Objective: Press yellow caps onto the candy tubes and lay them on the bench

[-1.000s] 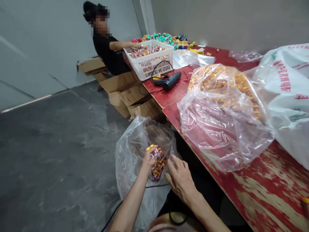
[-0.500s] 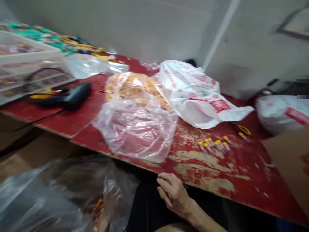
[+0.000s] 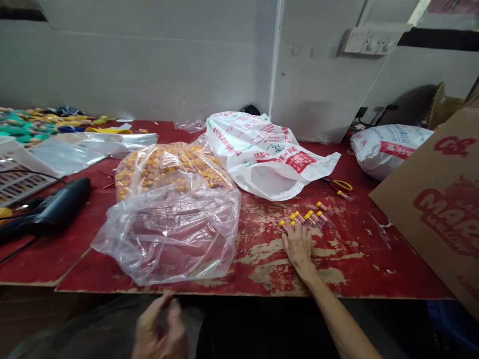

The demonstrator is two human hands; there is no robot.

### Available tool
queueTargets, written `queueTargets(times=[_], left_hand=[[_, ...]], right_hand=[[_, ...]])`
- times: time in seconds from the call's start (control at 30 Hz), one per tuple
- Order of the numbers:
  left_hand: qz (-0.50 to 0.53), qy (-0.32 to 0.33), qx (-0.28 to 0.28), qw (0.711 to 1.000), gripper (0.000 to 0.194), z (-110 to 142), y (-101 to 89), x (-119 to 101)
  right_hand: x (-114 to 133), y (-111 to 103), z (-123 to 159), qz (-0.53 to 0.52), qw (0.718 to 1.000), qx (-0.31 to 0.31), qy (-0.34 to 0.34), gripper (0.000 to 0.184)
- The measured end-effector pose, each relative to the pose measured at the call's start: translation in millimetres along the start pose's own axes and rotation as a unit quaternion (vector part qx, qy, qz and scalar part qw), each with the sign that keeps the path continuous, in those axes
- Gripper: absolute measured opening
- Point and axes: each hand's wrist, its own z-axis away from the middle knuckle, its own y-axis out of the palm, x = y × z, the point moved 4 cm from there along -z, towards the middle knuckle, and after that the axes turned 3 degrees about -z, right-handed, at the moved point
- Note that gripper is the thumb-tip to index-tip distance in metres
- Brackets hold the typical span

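Note:
My right hand lies over the red table, fingers stretched forward onto a small group of clear tubes with yellow caps. Its fingertips touch the nearest tubes and partly cover them. Below the table's front edge is my left hand, its fingers bent and blurred; whether anything is in them I cannot tell. To the left of the tubes lies a clear plastic bag, its far part full of many more yellow-capped pieces. Behind the tubes, a white printed sack lies with its mouth toward me.
Yellow-handled scissors lie beside a single tube. A cardboard box stands at the right, near a stuffed white sack. On the left are a black corded tool and a white plastic basket. Switches are on the wall.
My right hand has gone from the lap, below the table edge, forward onto the tubes. My left hand has come up out of the clear bag below the table. The view has turned right.

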Motion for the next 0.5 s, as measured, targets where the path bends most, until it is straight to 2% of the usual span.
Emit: queueTargets(times=[0.1,0.17,0.27,0.37,0.43,0.5], left_hand=[[0.102,0.058,0.119,0.986,0.016,24.7,34.7,-53.8],[0.171,0.046,0.207,0.962,0.016,39.9,55.9,-72.1],[0.212,-0.017,0.306,0.928,0.015,56.6,78.2,-80.7],[0.224,-0.079,0.361,0.902,0.013,65.6,89.1,-79.7],[0.226,-0.109,0.370,0.895,0.014,66.7,91.9,-77.0],[0.224,-0.127,0.375,0.890,0.014,65.6,93.4,-74.4]], right_hand=[[2.3,2.0,-0.3,-0.008,1.000,0.016,0.012,0.026],[-1.5,-3.1,4.1,-0.067,0.997,0.037,-0.002,0.025],[-13.1,-21.1,15.1,-0.179,0.978,0.103,-0.042,0.023],[-26.8,-41.7,24.6,-0.214,0.950,0.218,-0.070,0.025],[-33.1,-50.2,28.6,-0.165,0.943,0.278,-0.083,0.026],[-33.9,-52.7,30.6,-0.070,0.951,0.283,-0.104,0.025]])
